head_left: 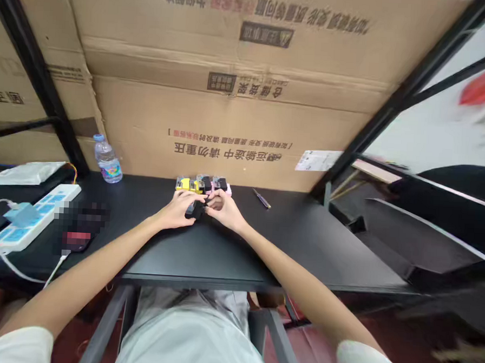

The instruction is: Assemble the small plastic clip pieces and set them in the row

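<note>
My left hand [178, 210] closes its fingers around the left side of a small black block-like part [196, 209]. From the right, my right hand [226, 212] pinches at the same part, thumb and fingertips bent together. The part sits just above or on the black tabletop, and fingers hide some of it. Right behind the hands stands a row of similar small blocks with clear tops: a yellow one [189, 184] at the left, black and pink ones [220, 184] at the right. They are too small to name more exactly.
A slim pen-like tool [261, 199] lies right of the blocks. At the left are a water bottle [107, 159], a white power strip [41, 217] with a plugged-in charger, and a phone [79, 238] on a cable. Cardboard [229, 116] rises behind the black table [304, 244].
</note>
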Tool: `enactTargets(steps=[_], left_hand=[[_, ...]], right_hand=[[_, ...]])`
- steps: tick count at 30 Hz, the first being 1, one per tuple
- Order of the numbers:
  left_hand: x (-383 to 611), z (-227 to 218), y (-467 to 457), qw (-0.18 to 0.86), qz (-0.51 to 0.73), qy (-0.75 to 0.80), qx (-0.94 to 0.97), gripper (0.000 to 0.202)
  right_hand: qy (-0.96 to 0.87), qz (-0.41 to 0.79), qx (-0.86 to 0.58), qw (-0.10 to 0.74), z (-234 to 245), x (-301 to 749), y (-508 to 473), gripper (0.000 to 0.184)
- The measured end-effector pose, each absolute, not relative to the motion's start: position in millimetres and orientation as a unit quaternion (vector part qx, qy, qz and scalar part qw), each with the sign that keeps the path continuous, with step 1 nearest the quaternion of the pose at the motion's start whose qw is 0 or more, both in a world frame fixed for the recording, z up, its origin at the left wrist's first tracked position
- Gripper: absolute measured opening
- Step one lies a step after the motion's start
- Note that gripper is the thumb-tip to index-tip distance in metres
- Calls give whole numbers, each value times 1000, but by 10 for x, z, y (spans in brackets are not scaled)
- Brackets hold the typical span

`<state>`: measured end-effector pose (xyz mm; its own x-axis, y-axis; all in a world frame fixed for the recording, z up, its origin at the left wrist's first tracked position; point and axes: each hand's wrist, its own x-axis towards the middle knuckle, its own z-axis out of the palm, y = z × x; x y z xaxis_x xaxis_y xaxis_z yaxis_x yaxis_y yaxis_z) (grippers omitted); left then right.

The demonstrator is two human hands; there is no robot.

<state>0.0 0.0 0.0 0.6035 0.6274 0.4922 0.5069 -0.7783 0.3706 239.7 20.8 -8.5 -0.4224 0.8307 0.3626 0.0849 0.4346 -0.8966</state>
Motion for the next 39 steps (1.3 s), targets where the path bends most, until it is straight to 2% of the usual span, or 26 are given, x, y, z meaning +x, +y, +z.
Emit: enactTargets(steps=[5, 11, 19, 27, 39], left_hand=[[12, 10, 11, 92, 311, 314, 892, 59], [19, -7, 20, 81, 312, 307, 895, 59], [27, 5, 8, 85, 313, 308, 894, 59], [40, 9, -4, 94, 315, 315, 890, 58], [69, 43, -40, 116, 314, 329, 883, 60]], right_hand=[[-728, 413, -325, 440, -74, 2392, 173, 44], [-751, 387, -315, 432, -38, 2389, 141, 41], [-731, 434, -321, 417, -49, 2417, 180, 45], [-749, 402, -306, 429, -58, 2407, 174, 37], [-752, 413, -295, 421, -88, 2424, 206, 38]])
